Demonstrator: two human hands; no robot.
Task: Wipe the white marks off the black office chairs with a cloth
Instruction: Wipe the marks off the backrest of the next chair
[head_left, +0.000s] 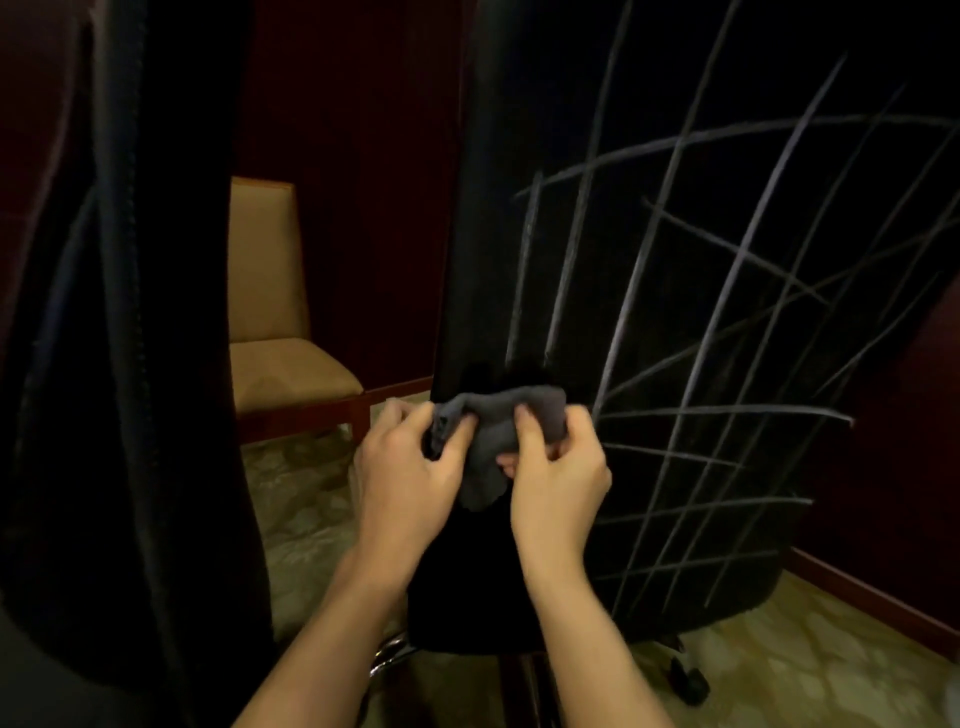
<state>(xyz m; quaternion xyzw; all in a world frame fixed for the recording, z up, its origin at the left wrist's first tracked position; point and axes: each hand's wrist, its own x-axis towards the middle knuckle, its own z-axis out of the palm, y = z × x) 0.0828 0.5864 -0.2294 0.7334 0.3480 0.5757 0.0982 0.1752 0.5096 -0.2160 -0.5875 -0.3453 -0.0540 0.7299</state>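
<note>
Hands meet in the middle of the view, both holding one small gray cloth (496, 441). The left hand (410, 467) pinches the left end of the cloth with its thumb and curled fingers. The right hand (558, 478) grips the right end, with its thumb on top and its fingers tucked under. The cloth is bunched up between them, and a loose bit hangs down below the hands.

The cloth is right in front of the back of a black office chair (649, 260), near its lower left edge. I cannot tell if the cloth touches the chair. The chair back is tall and dark and fills the right side of the view. White marks (727, 322) cover it. They are long thin lines that cross each other like a net, all to the right of the cloth. The part of the chair back just above and below the cloth looks plain black.

Left of this chair stands another black chair back (130, 312), very close to the camera. Between the two black chairs, farther away, is a tan padded chair (280, 332) with wooden legs. Below the marked chair is a pale patterned carpet (779, 670), and one dark chair wheel (691, 678) sits on it.
</note>
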